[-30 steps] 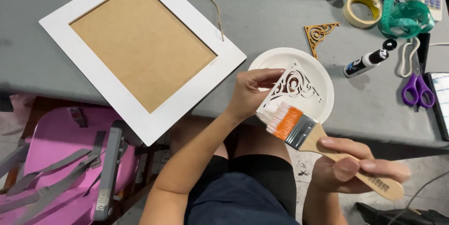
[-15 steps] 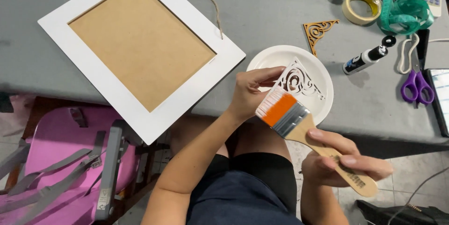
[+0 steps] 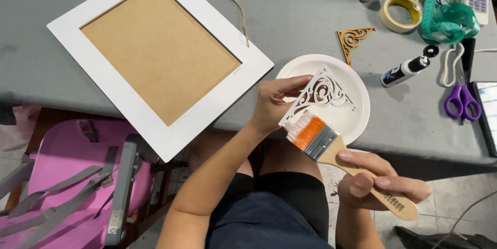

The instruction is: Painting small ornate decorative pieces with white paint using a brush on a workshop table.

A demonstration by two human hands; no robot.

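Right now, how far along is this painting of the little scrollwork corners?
One carved corner piece already looks white. The left hand holds it over the white plate, while the right hand lays the flat brush against its lower edge, so coating is in hand. A second scrollwork corner lies bare brown on the grey table, unpainted. The white frame lies apart, with no corners on it.

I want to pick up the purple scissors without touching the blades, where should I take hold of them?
Take the scissors by the purple loops, coming from the table's near edge. The loops point toward you and lie free, while the blades point away toward the white cord and green tape measure.
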